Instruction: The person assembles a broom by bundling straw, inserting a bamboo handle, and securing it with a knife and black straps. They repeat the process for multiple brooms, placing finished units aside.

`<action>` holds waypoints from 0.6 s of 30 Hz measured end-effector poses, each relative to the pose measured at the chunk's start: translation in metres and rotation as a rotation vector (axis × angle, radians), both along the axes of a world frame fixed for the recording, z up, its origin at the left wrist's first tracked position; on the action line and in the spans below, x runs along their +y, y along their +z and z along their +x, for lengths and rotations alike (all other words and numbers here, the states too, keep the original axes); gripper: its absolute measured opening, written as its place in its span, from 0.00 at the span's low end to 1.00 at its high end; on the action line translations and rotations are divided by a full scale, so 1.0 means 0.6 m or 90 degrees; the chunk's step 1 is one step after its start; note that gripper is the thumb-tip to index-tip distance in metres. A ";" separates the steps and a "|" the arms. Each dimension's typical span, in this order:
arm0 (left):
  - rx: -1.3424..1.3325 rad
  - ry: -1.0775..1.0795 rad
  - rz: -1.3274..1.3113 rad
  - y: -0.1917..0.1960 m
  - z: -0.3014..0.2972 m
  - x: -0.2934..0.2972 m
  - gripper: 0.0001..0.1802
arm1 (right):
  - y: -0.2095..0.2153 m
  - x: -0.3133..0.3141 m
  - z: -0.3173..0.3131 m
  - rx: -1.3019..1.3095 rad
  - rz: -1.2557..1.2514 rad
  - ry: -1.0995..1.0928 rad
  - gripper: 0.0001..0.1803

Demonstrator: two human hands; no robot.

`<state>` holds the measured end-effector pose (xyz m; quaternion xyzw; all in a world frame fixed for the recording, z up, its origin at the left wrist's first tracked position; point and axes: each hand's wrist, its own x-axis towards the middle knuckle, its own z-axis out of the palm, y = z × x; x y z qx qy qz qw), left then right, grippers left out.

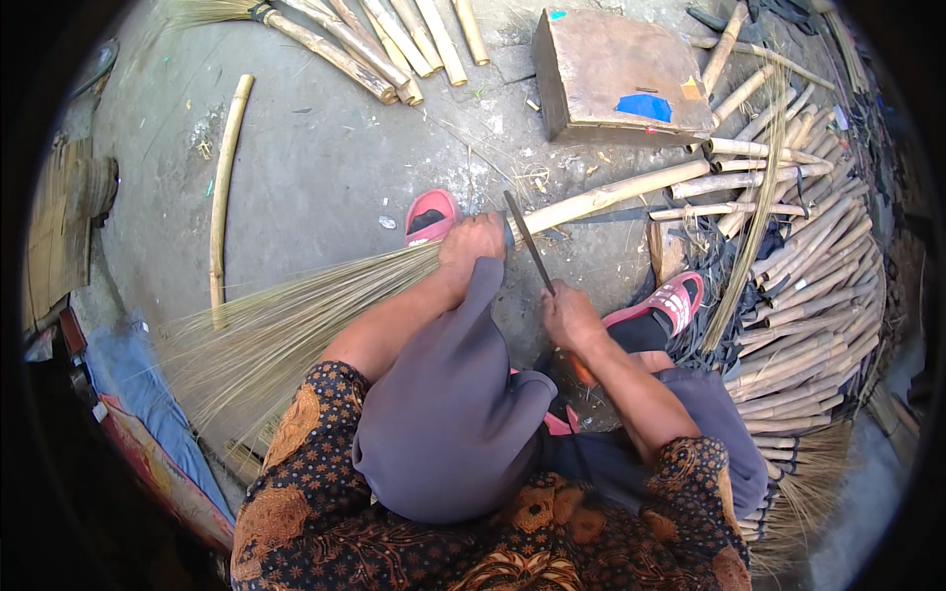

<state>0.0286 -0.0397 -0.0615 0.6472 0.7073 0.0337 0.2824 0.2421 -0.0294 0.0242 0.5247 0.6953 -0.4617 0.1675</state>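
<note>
A broom lies across in front of me, its long thin bristles (325, 295) fanning to the left and its pale bamboo handle (616, 194) running to the right. My left hand (473, 243) is wrapped round it where bristles meet handle, beside a dark band (509, 231). In my closed right hand (572, 315) is a knife with a long, narrow dark blade (529, 241) pointing up and left. The blade tip is close to the handle just right of the band; whether it touches, I cannot tell. Something orange shows below my right wrist, perhaps the knife's grip.
A brown wooden box (621, 74) stands at the far side. Stacked bamboo-handled brooms (808, 305) fill the right, with a loose bristle bundle (749, 207) across them. Several bamboo poles (345, 44) lie at the top; a single bamboo stick (229, 187) lies left. My pink sandals (680, 300) flank the broom.
</note>
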 end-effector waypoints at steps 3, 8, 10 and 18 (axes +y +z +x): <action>0.026 -0.011 0.014 0.005 0.003 0.002 0.10 | 0.006 0.016 -0.001 -0.067 0.089 -0.059 0.18; -0.043 -0.015 0.016 0.062 -0.023 0.021 0.17 | -0.008 0.016 0.002 0.003 -0.025 -0.004 0.20; -0.136 -0.064 -0.144 0.072 -0.038 0.030 0.23 | -0.016 0.012 0.008 -0.011 0.041 -0.067 0.20; 0.049 -0.052 -0.042 0.024 -0.019 0.014 0.31 | -0.029 -0.023 0.007 -0.006 0.054 -0.079 0.17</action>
